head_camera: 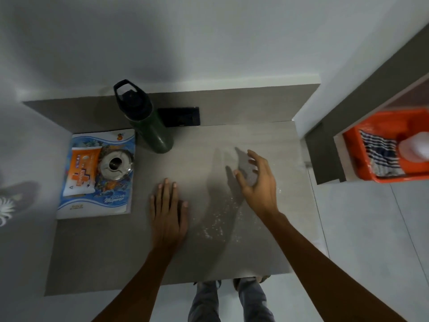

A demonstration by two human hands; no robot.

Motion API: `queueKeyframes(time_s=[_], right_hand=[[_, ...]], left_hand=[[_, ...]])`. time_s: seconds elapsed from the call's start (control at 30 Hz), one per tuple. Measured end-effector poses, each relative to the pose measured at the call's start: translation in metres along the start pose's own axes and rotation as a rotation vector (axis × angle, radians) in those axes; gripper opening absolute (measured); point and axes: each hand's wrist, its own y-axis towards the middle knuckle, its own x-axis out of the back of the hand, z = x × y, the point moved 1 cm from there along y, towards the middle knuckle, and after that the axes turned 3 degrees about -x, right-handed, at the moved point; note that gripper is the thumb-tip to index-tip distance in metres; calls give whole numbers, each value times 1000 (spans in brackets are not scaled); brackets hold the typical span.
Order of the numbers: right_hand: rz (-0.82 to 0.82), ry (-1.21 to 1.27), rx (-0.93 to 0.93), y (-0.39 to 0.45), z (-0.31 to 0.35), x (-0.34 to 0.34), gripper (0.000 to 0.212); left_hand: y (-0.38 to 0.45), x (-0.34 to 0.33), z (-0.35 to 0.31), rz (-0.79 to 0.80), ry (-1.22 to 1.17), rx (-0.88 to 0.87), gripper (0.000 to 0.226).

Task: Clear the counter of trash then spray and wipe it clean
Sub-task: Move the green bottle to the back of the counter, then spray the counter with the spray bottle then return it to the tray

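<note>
The grey counter (111, 252) fills the middle of the view. Small white crumbs (214, 226) lie scattered on it, right of centre. My left hand (168, 210) lies flat on the counter with straight fingers, just left of the crumbs. Above the counter hovers my right hand (256, 180), its fingers spread and loosely bent, holding nothing. To the far right, an orange basket (355, 156) holds a blue-and-white striped cloth (378, 154) and a white bottle (415, 147), partly cut off by the frame's edge.
A dark green water bottle (151, 126) stands at the back. A black phone (180, 116) lies beside it. At the left a blue printed booklet (97, 201) carries an orange soap packet (81, 175) and a round metal lid (115, 165). White walls close in left and behind.
</note>
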Motion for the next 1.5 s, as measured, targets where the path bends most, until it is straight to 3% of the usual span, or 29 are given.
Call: queueKeyframes(time_s=[0.2,0.4,0.6,0.73,1.03,1.33,1.5], right_hand=[[-109,54,-72,-3,-49,72,69],[-161,118,-99,-7,-77,137,75],[-304,191,-115,-10,-99,209,77],[-377,253,-156,-7,-120,253,76],[-667,485,-278,45,-173,333,76],[-766,370,-289,125,-204,384,94],[-846,412,-270,148,-221,392,78]], left_hand=[[3,-10,-65,70,-57,-32,72],[10,-38,-155,77,-95,-180,71],[23,-68,-228,53,7,-263,71],[31,-86,-260,124,34,-308,74],[42,-100,-310,131,136,-348,74],[48,-120,-317,130,224,-356,75],[50,-122,-317,175,240,-346,77]])
